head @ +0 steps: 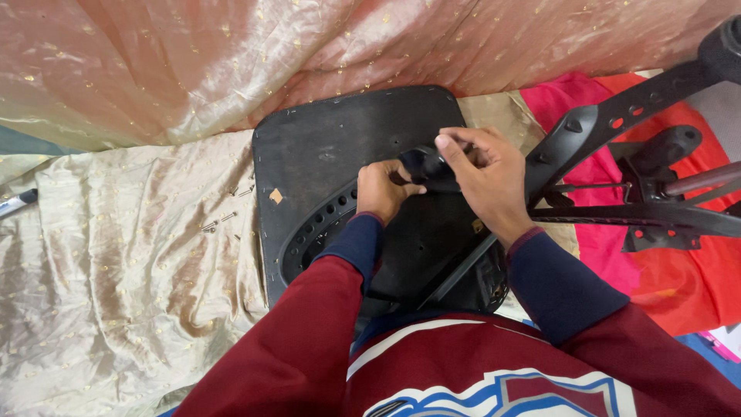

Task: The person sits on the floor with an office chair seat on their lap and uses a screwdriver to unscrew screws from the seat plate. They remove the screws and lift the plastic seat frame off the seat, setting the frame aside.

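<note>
Head view looks down on one black seat base (340, 147) lying underside-up on pale gold cloth (116, 286). One small tan sticker (275, 196), roughly square, sits on its left part. Both hands meet over the middle of the base: the left hand (382, 191) is curled narrow, fingers closed on a black knob (426, 166), and the right hand (485, 179) pinches the same knob from above, fingers bent tight. A black armrest bracket (602, 123) with a row of holes reaches away to the right over red cloth (656, 270). A few small screws (220, 220), too small to count surely, lie loose on the gold cloth just left of the base. Pink spotted fabric (309, 46) hangs behind.
</note>
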